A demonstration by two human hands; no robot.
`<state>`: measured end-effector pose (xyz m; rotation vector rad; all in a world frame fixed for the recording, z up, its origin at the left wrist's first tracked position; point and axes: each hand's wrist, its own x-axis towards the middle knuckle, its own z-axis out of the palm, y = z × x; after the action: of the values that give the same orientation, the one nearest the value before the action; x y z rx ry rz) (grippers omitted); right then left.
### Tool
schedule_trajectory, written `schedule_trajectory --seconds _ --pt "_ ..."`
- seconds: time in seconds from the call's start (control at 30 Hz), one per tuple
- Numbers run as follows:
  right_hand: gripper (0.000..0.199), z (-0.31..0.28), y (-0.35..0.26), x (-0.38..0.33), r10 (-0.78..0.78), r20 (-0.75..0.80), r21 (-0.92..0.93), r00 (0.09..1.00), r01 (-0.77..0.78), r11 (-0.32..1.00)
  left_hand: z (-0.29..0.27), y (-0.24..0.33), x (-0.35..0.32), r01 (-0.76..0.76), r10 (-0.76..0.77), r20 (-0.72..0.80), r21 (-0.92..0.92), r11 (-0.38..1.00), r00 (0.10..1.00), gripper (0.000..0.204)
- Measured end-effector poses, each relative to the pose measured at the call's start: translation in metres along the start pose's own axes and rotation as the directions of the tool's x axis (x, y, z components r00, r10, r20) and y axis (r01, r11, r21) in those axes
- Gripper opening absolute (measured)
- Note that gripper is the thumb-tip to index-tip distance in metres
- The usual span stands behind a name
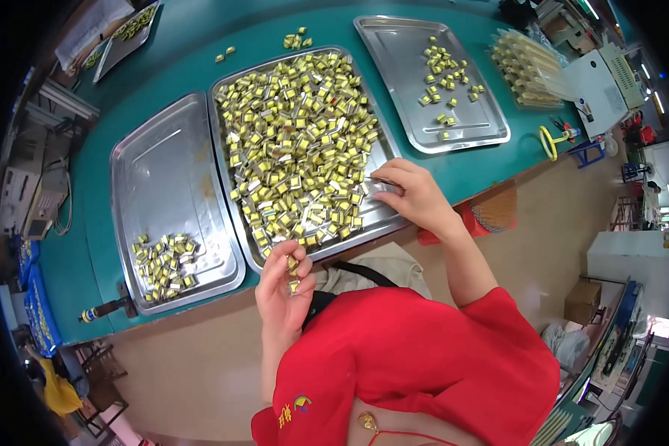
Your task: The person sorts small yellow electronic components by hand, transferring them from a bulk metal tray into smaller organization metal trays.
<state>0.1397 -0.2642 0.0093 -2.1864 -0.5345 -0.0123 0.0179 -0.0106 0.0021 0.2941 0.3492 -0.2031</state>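
A metal tray [391, 141] in the middle is heaped with small yellow-taped transformers [297, 141] that have silvery metal cores. At its near edge, my left hand [281, 286] is closed, its curled fingers holding a few of these transformers [293, 276]. Over the tray's right near corner is my right hand [412, 192], its thumb and forefinger close together. Something thin and dark shows at those fingertips, but I cannot make out what it is. The right fingertips are just beside the heap's right edge.
Left of the heap, a second tray [172, 160] holds a small pile of transformers at its near end. A third tray [405, 89], far right, has scattered ones. Clear plastic tubes [526, 68], a yellow ring [548, 143] and a dark-handled clamp [111, 308] also lie on the green table [97, 186].
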Motion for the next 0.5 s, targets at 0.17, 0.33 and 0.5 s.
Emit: schedule_trajectory --seconds 0.17,0.33,0.5 --pt "0.023 0.019 -0.006 0.004 -0.045 0.016 -0.103 0.999 0.046 0.994 -0.001 -0.002 -0.003 -0.065 0.061 0.03 0.178 0.982 0.998 0.024" --pt "0.024 -0.001 -0.02 -0.003 0.114 0.045 -0.042 0.992 -0.112 0.993 0.006 -0.006 -0.002 -0.12 0.1 0.067 0.462 0.879 0.993 0.022" --pt "0.021 -0.007 -0.051 -0.026 0.186 0.333 0.683 0.924 -0.373 0.628 0.02 -0.018 0.003 -0.236 0.153 0.18 0.759 0.607 0.972 0.039"
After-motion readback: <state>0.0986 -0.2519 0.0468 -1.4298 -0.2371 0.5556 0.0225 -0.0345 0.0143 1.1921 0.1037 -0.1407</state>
